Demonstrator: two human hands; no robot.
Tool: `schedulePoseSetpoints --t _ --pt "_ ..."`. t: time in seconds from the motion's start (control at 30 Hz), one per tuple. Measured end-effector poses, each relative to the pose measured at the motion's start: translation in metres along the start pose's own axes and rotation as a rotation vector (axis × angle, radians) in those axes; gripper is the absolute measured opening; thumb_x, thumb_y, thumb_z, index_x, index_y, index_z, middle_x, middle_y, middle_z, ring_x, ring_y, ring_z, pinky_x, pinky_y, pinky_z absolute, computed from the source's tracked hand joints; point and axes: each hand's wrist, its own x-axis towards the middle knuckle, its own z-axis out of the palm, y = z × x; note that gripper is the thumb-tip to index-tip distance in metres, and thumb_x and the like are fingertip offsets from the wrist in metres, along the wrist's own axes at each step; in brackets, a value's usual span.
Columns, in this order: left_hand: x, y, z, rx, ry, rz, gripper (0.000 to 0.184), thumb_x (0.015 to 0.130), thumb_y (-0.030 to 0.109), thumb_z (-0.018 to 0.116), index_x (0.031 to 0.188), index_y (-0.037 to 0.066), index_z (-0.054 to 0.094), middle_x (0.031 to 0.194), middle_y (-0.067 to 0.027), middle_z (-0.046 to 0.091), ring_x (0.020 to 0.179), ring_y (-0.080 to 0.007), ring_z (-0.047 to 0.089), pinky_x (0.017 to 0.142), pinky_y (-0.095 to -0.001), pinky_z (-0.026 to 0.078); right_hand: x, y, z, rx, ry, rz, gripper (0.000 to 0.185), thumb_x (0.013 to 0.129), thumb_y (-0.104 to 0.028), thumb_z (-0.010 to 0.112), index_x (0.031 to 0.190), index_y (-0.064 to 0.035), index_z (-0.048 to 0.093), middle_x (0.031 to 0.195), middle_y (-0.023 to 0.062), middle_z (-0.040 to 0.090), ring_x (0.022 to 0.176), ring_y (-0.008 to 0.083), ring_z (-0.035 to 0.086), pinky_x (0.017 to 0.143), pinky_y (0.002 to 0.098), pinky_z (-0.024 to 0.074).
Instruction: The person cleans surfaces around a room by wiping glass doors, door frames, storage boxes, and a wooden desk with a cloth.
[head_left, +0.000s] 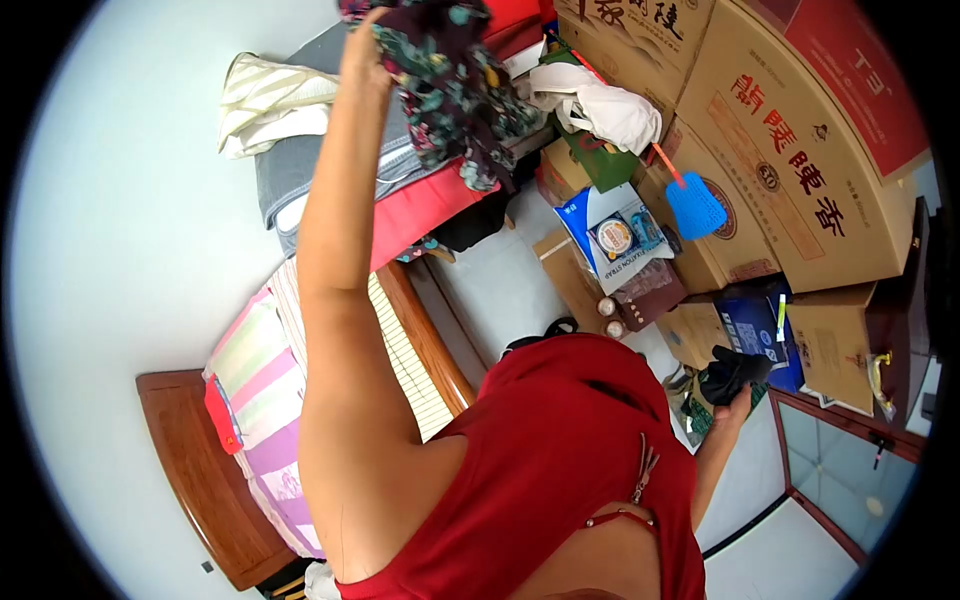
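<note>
My left hand (365, 55) is raised at the end of a stretched arm near the top of the view. It is closed on a dark floral garment (445, 85) with green and pink patterns, which hangs down in loose folds beside a grey-and-red pile of folded bedding (415, 215). Out to the right, my right hand (735, 408) grips a bunched black cloth (733, 375). That cloth is next to a blue box (757, 325) and above a patterned green bag (690, 405). The exact kind of each textile is hidden by its folds.
Large cardboard cartons (765, 150) are stacked on the right, with a blue fly swatter (695, 205) and a white bag (600, 105) before them. A white-and-blue package (615, 240) lies nearer. On the left stands a wooden bed (205, 470) with a striped sheet (265, 420).
</note>
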Motion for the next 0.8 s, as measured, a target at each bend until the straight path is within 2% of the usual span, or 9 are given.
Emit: schedulePoseSetpoints --t 0.1,0.23,0.3,0.43,0.53,0.57,0.67,0.7,0.8 --pt "0.087 0.053 -0.087 -0.075 0.049 0.064 0.02 0.092 0.013 0.055 0.099 -0.003 0.065 0.096 -0.0157 0.07 0.087 -0.0292 0.069 0.079 -0.0411 0.059 0.002 0.005 0.008 -0.021 -0.06 0.007 0.039 0.101 -0.026 0.036 0.132 -0.0054 0.049 0.121 0.0166 0.062 0.103 0.0328 0.065 0.088 0.0468 0.0554" --pt "0.085 0.123 -0.076 -0.06 0.242 0.279 0.027 0.082 0.007 0.071 0.105 -0.002 0.062 0.095 -0.015 0.068 0.082 -0.0282 0.068 0.073 -0.0413 0.059 -0.007 0.012 0.011 -0.007 -0.016 -0.047 0.039 0.101 -0.024 0.036 0.132 -0.0059 0.049 0.122 0.0161 0.062 0.104 0.0318 0.065 0.088 0.0464 0.0553" --pt "0.088 0.136 -0.072 0.144 0.384 0.593 0.034 0.077 0.005 0.075 0.107 -0.003 0.062 0.095 -0.0137 0.068 0.081 -0.0283 0.067 0.074 -0.0417 0.058 -0.005 0.016 0.007 -0.006 -0.001 -0.07 0.039 0.1 -0.023 0.036 0.133 -0.0062 0.049 0.123 0.0153 0.061 0.106 0.0311 0.064 0.09 0.0454 0.0548" --pt "0.088 0.127 -0.068 0.384 0.592 0.693 0.043 0.072 0.012 0.081 0.109 -0.001 0.064 0.098 -0.0135 0.068 0.08 -0.0278 0.066 0.073 -0.0392 0.057 -0.02 0.028 0.002 0.055 0.087 -0.121 0.041 0.098 -0.019 0.04 0.135 -0.0054 0.047 0.125 0.0133 0.06 0.11 0.0287 0.063 0.094 0.0434 0.0527" --pt "0.182 0.111 -0.203 1.732 0.666 0.275 0.074 0.066 0.06 0.079 0.105 -0.003 0.07 0.105 -0.0185 0.069 0.091 -0.0284 0.067 0.084 -0.0417 0.053 -0.059 0.024 0.032 0.039 0.165 -0.223 0.032 0.096 -0.015 0.046 0.125 -0.0034 0.052 0.108 0.0138 0.065 0.089 0.0274 0.067 0.078 0.0405 0.0577" --pt "0.155 0.087 -0.18 1.973 0.664 0.18 0.084 0.064 0.071 0.072 0.115 0.005 0.068 0.114 -0.018 0.067 0.096 -0.0315 0.067 0.086 -0.0429 0.052 -0.066 0.024 0.036 0.06 0.213 -0.201 0.028 0.096 -0.015 0.046 0.12 -0.003 0.054 0.103 0.0139 0.066 0.084 0.0261 0.067 0.071 0.0394 0.0575" --pt "0.166 0.03 -0.222 2.282 0.276 -0.138 0.079 0.073 0.077 0.056 0.128 0.021 0.062 0.127 -0.0136 0.062 0.119 -0.0298 0.057 0.103 -0.0499 0.039 -0.066 0.02 0.026 0.013 0.348 -0.215 0.022 0.093 -0.01 0.045 0.11 -0.0036 0.058 0.088 0.0101 0.064 0.071 0.0219 0.064 0.062 0.0364 0.0549" --pt "0.153 0.015 -0.216 2.436 0.272 0.006 0.077 0.072 0.076 0.058 0.126 0.02 0.063 0.124 -0.013 0.063 0.115 -0.0318 0.058 0.103 -0.0489 0.039 -0.073 0.013 0.027 0.102 0.284 -0.279 0.023 0.093 -0.007 0.044 0.11 -0.004 0.059 0.09 0.0093 0.065 0.072 0.0206 0.064 0.064 0.0353 0.0546" --pt "0.106 -0.006 -0.134 2.393 0.59 -0.129 0.067 0.073 0.074 0.058 0.123 0.029 0.064 0.131 -0.0065 0.06 0.125 -0.032 0.049 0.099 -0.0647 0.031 -0.088 -0.014 0.019 0.242 0.392 -0.397 0.027 0.093 -0.007 0.044 0.116 -0.0031 0.059 0.095 0.0098 0.066 0.078 0.0195 0.064 0.07 0.0325 0.0533"
